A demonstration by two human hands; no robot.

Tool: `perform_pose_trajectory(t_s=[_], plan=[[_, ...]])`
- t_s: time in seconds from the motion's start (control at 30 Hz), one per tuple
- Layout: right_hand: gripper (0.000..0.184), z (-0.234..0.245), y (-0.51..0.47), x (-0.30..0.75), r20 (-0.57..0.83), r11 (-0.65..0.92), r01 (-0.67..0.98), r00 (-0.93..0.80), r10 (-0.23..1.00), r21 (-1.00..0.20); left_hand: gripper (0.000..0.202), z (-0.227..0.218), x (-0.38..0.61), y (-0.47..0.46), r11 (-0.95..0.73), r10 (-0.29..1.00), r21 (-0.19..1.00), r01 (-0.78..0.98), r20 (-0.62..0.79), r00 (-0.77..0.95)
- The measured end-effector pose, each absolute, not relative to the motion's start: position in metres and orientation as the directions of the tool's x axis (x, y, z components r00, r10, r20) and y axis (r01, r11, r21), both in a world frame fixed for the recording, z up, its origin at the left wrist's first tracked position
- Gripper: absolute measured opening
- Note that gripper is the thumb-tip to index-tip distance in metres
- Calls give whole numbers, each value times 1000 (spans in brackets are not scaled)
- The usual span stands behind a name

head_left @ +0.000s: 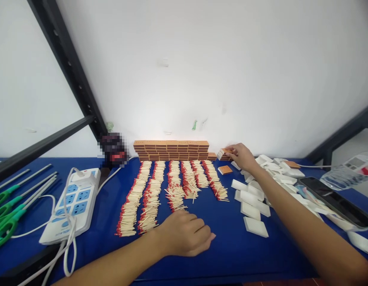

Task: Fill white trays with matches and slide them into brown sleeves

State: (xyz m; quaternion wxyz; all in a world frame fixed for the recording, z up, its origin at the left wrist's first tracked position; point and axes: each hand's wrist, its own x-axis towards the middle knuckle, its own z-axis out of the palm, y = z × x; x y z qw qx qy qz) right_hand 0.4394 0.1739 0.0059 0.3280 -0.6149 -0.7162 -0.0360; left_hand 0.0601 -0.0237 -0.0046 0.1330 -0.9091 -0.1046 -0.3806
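Observation:
My right hand [242,155] is at the back, its thumb and fingers closed on a small orange matchbox [228,151] at the top of a short stack by the wall. Another orange matchbox [225,170] lies flat just in front of it. My left hand [186,233] rests palm down near the front with its fingers curled in; nothing shows in them, and the palm side is hidden. Beyond it, loose red-tipped matches [133,204] lie in several long rows. Behind the rows stands a wall of stacked matchboxes [171,149].
White inner trays [255,226] are heaped at the right, near a black phone [336,200] and a clear plastic bag [351,171]. To the left are a white power strip [73,202] with cables and green-handled scissors-like tools [11,216]. A dark metal post [73,71] rises behind.

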Motion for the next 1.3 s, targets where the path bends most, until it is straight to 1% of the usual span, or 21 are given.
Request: perform_pose_trajectory(t_s=[0.13, 0.2, 0.33, 0.43, 0.63, 0.73, 0.83, 0.93, 1.03, 1.1, 1.17, 1.23, 1.3], plan=[[34, 7, 156, 430, 578, 243, 913, -10, 816, -327, 32, 1, 60, -22, -940, 96, -145, 308, 756, 648], [35, 9, 140, 425, 609, 248, 917, -7, 793, -313, 26, 4, 59, -22, -941, 108, -124, 316, 773, 626], [26, 18, 107, 412, 637, 292, 921, -65, 768, -259, 13, 9, 55, -19, -935, 156, -56, 349, 820, 551], [20, 25, 88, 404, 654, 307, 930, -106, 749, -201, 6, 11, 52, -15, -927, 178, -29, 374, 843, 507], [26, 30, 77, 394, 659, 305, 944, -153, 736, -122, 12, 13, 45, -12, -901, 186, -31, 433, 873, 450], [27, 25, 79, 389, 616, 329, 939, -200, 762, -102, 16, 13, 43, -11, -889, 205, -16, 458, 880, 428], [27, 15, 83, 390, 545, 333, 940, -237, 804, -82, 17, 15, 41, -8, -869, 244, 17, 494, 884, 398], [37, 4, 87, 401, 489, 266, 961, -200, 849, -69, 16, 19, 40, -4, -838, 303, 73, 541, 887, 349], [47, 4, 87, 416, 456, 204, 977, -150, 877, -70, 16, 23, 41, -3, -792, 353, 112, 601, 887, 299], [49, 12, 83, 423, 420, 192, 976, -133, 898, -102, 17, 25, 41, -3, -767, 376, 132, 628, 886, 273], [49, 23, 76, 427, 339, 183, 968, -116, 934, -171, 19, 27, 42, -4, -750, 385, 141, 646, 887, 253], [47, 33, 68, 427, 244, 188, 958, -133, 961, -218, 22, 28, 43, -5, -732, 380, 129, 669, 893, 243], [42, 39, 62, 426, 157, 202, 950, -167, 973, -239, 24, 29, 42, -5, -711, 365, 102, 696, 899, 242]])
